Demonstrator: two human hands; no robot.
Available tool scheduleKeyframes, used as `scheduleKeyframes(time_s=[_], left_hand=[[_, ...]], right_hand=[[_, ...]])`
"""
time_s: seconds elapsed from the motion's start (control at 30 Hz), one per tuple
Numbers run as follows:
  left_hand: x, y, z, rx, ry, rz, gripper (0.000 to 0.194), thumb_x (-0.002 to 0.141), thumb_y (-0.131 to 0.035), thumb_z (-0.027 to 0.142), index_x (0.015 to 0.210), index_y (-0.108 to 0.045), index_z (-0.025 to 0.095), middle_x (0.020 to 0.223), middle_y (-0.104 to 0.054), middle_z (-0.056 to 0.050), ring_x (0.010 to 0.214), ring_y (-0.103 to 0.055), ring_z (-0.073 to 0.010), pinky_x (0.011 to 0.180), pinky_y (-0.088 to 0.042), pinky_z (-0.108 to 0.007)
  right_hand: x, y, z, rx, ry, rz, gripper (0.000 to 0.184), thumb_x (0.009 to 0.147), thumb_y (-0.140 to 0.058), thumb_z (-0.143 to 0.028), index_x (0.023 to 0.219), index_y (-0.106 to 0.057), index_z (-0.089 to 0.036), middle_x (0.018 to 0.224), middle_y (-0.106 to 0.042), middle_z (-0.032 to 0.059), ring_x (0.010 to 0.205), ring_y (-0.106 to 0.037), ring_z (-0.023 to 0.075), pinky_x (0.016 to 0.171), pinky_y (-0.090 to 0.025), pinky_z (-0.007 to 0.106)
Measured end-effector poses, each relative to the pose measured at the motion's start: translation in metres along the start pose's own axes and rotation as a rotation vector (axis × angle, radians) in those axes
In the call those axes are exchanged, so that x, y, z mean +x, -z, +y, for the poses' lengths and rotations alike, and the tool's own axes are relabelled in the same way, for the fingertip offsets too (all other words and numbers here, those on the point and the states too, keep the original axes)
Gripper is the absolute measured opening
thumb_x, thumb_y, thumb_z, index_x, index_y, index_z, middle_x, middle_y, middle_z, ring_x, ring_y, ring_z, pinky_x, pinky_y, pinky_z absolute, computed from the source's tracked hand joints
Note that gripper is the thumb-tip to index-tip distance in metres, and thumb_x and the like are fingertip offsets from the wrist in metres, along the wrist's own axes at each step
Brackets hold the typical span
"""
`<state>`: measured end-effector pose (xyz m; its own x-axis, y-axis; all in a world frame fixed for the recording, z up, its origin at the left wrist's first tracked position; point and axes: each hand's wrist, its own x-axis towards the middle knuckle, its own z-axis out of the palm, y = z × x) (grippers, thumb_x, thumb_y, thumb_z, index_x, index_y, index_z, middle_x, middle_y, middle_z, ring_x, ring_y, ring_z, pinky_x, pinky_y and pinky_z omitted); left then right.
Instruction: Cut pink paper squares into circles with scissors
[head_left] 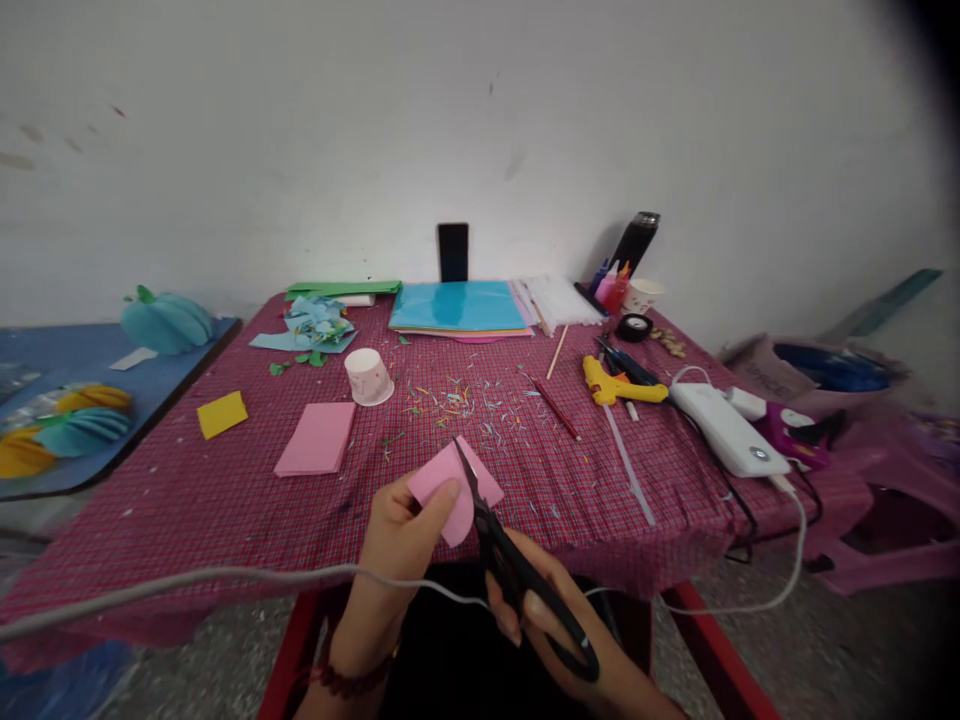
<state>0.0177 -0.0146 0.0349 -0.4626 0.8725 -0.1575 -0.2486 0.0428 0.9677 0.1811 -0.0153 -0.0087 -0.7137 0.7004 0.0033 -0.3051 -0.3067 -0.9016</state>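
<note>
Pinching the pink paper (435,490) above the table (225,520), the left hand (401,535) may let it twist if its thumb slips, so scissors (499,545), gripped by the right hand (555,610), could cut crookedly.

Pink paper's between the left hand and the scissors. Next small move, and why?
I'd probably have the left hand turn the pink paper slightly, with the right hand holding the scissors steady. The blades lie across the paper beside a rounded lower edge, and the left thumb pinches close by, so a small turn should help the cut follow that curve.
</note>
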Motion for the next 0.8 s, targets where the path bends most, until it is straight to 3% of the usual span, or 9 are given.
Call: scheduleKeyframes(time_s=[0.33,0.53,0.8], left_hand=[[-0.0007,-0.0033,-0.0002,-0.15,0.031,0.045,0.015,0.061,-0.079,0.023,0.07,-0.073,0.012,0.061,-0.068,-0.002,0.051,-0.054,-0.0105,0.05,-0.043,-0.021],[-0.0026,-0.0025,0.0009,-0.158,0.029,0.036,0.014,0.062,-0.078,0.022,0.069,-0.072,0.012,0.059,-0.066,-0.001,0.05,-0.053,-0.0094,0.05,-0.041,-0.02],[-0.0015,-0.0023,-0.0012,-0.106,-0.004,0.066,0.014,0.06,-0.079,0.022,0.069,-0.073,0.013,0.061,-0.069,-0.002,0.051,-0.056,-0.0113,0.051,-0.045,-0.021]], right_hand=[[-0.0009,0.0043,0.0044,-0.005,-0.053,0.01,0.066,0.07,-0.066,-0.068,0.111,-0.059,-0.018,0.071,-0.05,-0.0007,0.055,-0.037,0.0089,0.049,-0.029,0.022],[-0.0002,0.0023,0.0062,0.01,-0.048,0.026,0.074,0.067,-0.068,-0.068,0.119,-0.056,-0.017,0.067,-0.049,-0.0026,0.05,-0.035,0.0074,0.045,-0.026,0.021],[0.0018,-0.0024,-0.0002,0.047,-0.054,0.046,0.069,0.068,-0.069,-0.065,0.117,-0.058,-0.017,0.063,-0.047,-0.0041,0.046,-0.031,0.0057,0.042,-0.021,0.019]])
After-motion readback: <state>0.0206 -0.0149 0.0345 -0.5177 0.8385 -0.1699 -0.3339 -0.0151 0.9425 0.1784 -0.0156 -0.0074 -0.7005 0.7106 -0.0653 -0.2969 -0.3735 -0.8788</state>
